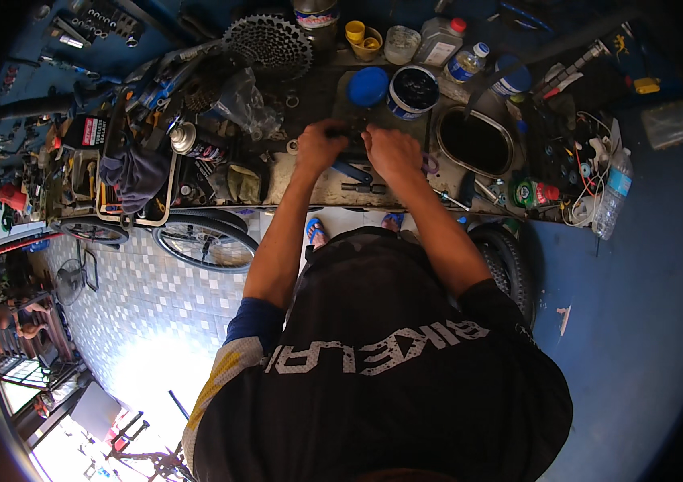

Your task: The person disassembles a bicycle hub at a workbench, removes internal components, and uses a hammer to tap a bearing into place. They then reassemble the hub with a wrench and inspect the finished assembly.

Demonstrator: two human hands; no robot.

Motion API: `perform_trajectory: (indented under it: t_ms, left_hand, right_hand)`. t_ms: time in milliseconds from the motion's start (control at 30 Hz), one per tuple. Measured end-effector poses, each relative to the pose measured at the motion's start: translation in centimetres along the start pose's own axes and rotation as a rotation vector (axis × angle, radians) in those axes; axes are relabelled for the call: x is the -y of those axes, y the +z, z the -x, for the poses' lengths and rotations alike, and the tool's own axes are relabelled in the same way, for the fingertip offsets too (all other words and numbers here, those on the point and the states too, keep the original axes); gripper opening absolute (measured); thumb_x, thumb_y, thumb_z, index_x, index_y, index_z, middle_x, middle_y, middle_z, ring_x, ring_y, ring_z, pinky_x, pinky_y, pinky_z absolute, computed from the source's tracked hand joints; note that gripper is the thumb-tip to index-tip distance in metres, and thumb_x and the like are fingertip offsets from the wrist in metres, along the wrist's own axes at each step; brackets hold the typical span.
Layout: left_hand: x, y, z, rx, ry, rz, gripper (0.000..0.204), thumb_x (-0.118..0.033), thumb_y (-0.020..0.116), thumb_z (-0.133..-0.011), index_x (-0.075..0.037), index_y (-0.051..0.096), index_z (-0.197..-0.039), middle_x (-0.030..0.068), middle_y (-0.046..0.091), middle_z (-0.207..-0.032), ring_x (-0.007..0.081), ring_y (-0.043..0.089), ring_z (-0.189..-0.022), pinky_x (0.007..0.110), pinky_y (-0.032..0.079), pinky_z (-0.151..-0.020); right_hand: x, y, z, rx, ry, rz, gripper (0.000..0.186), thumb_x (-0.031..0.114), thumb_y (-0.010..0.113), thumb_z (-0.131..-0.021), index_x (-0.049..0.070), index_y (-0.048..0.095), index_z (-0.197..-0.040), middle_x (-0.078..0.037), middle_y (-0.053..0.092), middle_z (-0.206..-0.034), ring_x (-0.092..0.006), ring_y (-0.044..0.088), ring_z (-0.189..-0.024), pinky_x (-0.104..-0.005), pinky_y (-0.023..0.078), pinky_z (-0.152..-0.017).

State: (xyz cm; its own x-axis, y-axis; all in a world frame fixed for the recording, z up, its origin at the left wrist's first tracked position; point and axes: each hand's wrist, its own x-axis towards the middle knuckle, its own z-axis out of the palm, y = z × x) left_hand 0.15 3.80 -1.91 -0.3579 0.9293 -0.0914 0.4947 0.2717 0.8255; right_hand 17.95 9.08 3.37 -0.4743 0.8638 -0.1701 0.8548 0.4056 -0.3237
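Both of my hands are over the middle of the cluttered workbench. My left hand (323, 146) has its fingers curled around something small and dark that I cannot make out. Just to its right, my right hand (393, 157) is closed too, with its fingertips turned toward the left hand; whatever they hold is hidden. Below and between the hands lies a tool with a blue handle (351, 171). A short black tool (364, 188) rests nearer the bench edge. Beyond the right hand stands an open tub of dark grease (413, 90), beside a round blue lid (368, 87).
An oval metal-rimmed basin (435, 132) sits right of my hands. A large cassette sprocket (267, 44), a clear plastic bag (246, 108) and a spray can (184, 138) crowd the left. Bottles, including a clear water bottle (616, 189), stand right. Bicycle wheels (205, 241) lean below the bench.
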Motion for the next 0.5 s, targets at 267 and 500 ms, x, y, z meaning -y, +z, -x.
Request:
perform_trajectory:
  t_ms: [267,500]
  left_hand:
    - [1.7,-2.6,1.7,-0.11,-0.1,0.257,0.053,-0.008,0.081,-0.083,-0.004,0.068,-0.134,0.0151,0.073,-0.115,0.0197,0.074,-0.099,0.034,0.06,-0.083]
    - [-0.6,-4.5,3.8,-0.142,-0.264,0.691,0.049,0.0,0.077,-0.09,0.0,0.062,-0.137,0.0202,0.065,-0.131,0.02,0.073,-0.098,0.03,0.06,-0.082]
  right_hand:
    - [-3.1,-0.1,-0.5,0.024,0.029,-0.066,0.029,0.04,0.06,-0.104,0.017,0.074,-0.117,-0.016,0.078,-0.103,-0.0412,0.073,-0.101,-0.0552,0.057,-0.085]
    - [-5.5,-1.3,-0.1,0.108,0.026,0.008,0.032,0.041,0.065,-0.101,0.016,0.076,-0.119,-0.016,0.078,-0.108,-0.039,0.074,-0.102,-0.0526,0.058,-0.088]
